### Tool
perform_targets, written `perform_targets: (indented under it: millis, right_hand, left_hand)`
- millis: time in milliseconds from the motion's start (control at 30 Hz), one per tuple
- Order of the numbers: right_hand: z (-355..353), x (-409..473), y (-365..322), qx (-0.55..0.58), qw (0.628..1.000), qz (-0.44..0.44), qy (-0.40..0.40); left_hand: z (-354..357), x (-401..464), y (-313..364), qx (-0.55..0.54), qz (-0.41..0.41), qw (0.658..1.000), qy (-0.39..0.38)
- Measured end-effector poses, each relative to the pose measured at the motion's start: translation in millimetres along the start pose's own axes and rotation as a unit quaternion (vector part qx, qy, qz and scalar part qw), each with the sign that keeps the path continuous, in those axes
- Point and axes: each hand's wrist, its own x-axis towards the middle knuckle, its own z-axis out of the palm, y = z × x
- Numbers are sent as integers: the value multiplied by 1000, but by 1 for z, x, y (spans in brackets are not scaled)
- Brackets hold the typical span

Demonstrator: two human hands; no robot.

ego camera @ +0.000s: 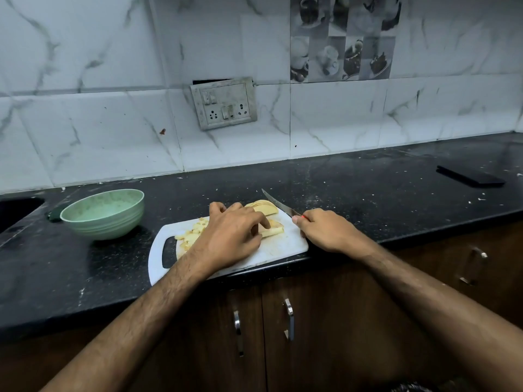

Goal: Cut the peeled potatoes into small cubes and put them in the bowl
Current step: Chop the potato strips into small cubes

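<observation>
A white cutting board (285,246) lies at the counter's front edge. My left hand (232,236) lies over the middle of it, fingers curled round a stack of potato slices (273,230). More sliced potato (261,206) sits at the board's far edge. A heap of small potato cubes (192,232) lies on the board's left part. My right hand (325,232) grips a knife (276,204) by its red handle, blade lifted and pointing away to the left, above the far slices. A pale green bowl (103,213) stands left of the board.
The black stone counter (368,193) runs along a marble-tiled wall with a switch plate (225,103). A dark flat object (469,175) lies at the far right. A sink (17,210) opens at the far left. Brown cabinet doors (283,321) are below.
</observation>
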Motion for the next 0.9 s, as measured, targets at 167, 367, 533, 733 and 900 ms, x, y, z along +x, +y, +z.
perform_targets:
  millis: [167, 367, 533, 733, 900]
  right_hand:
    - [-21, -27, 5, -4, 998, -31, -54]
    - [-36, -65, -3, -115, 992, -24, -34]
    - [-37, -79, -14, -171, 984, -26, -39]
    - [-25, -83, -22, -209, 976, -29, -57]
    - [-14, -95, -28, -328, 939, -101, 8]
  left_hand:
    - [-2, -16, -9, -28, 2, 1000, -12]
    - [1, -23, -13, -57, 22, 998, -2]
    - [3, -24, -15, -66, 34, 997, 9]
    - [5, -24, -18, -88, 41, 995, 2]
    - [4, -24, -17, -68, 46, 997, 1]
